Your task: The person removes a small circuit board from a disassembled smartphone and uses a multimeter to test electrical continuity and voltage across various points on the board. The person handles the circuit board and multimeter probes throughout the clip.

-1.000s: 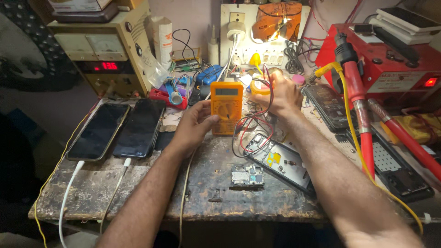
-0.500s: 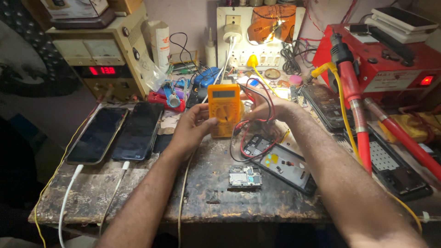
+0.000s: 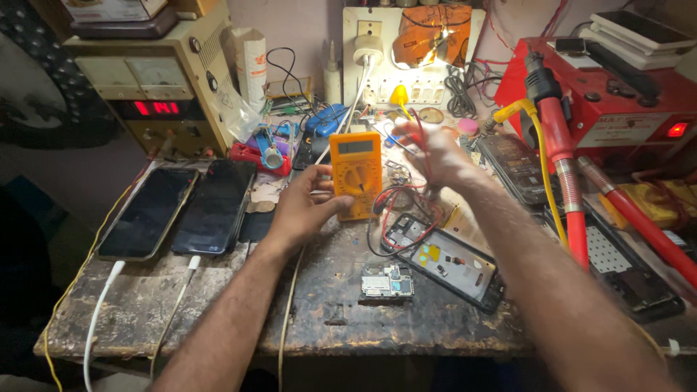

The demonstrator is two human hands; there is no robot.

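My left hand (image 3: pixel 305 207) grips the lower left side of an orange multimeter (image 3: pixel 356 174) that stands tilted on the worn bench (image 3: pixel 218 312). My right hand (image 3: pixel 435 152) hovers to the right of the meter, fingers pinched on its red and black probe leads (image 3: pixel 406 210), which loop down over an opened phone body (image 3: pixel 444 261). A small loose circuit board (image 3: pixel 387 282) lies just left of that phone body.
Two phones (image 3: pixel 178 210) on charging cables lie at the left, in front of a beige power supply with a red display (image 3: pixel 156 87). A red rework station (image 3: pixel 610 94) with red handpieces (image 3: pixel 566 181) fills the right. A socket board (image 3: pixel 410 54) and small tools crowd the back.
My right hand has dropped from near the lamp, then lifted again with the leads. My left hand stays on the multimeter. The view has shifted slightly.
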